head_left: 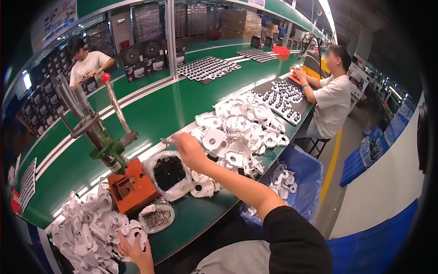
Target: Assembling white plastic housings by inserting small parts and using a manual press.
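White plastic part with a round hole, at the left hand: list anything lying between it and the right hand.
Between the white part and the right hand lie, in this view, a clear plastic bag of small metal pieces, then a larger clear plastic bag of black pieces.

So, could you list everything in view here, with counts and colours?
Workbench: one, green, across the view
Hand press: one, green on orange base, left half of bench
White parts: uncounted, white, heaped left and right of the press
Black parts: many, black, bagged beside the press
Metal pieces: many, silvery, in a small bag
Bin: one, blue, below bench edge, holding white parts
Spread parts: several groups, white and black, farther along
Container: one, red, far side
Printed boxes: several, dark, upper left
Cartons: uncounted, brown, background
Plastic items: several, blue, right floor
Co-workers: two, white shirts, upper left and right
Left hand: one, bare, gripping a white part
Right hand: one, bare, over bench, grip unclear
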{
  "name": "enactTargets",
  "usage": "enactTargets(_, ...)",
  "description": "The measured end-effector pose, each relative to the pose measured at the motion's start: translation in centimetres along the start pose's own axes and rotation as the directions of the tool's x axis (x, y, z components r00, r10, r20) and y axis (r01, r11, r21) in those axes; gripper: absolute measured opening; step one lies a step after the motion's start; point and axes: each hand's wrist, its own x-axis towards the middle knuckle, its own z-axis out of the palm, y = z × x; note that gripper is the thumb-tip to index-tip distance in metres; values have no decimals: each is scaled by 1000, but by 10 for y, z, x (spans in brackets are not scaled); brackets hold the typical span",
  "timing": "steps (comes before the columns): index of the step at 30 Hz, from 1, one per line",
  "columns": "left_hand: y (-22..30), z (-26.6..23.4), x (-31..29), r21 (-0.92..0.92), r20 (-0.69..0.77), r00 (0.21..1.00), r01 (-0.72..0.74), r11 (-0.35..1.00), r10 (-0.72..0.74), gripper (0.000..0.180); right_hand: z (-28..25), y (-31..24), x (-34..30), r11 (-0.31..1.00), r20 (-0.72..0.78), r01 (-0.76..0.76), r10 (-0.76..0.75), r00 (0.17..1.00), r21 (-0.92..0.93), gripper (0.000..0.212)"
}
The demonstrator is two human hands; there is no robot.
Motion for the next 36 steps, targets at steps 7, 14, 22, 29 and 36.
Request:
enactTargets(7,-26,1,-1,-101,-128,980,-163,981,150,36,-29,-44,-18,458,148,-439,543,826,773,26)
enactTargets(14,-44,7,-12,-375,-254,966,-141,916,45,39,-34,-70,-36,51,316,-487,701,640,872,23)
enactTargets(22,-43,3,2,-527,-380,916,-103,844,-125,47,-12,-83,-53,163,410,-539,482,775,826,41)
enactTargets(29,-44,-7,13,-921,-103,936,38,387,-336,51,-8,-88,-77,188,582,-605,165,796,774,39)
enactTargets(36,29,-19,28,-972,-26,969,33,234,-246,48,1,-115,-83,255,628,-595,-72,775,763,13)
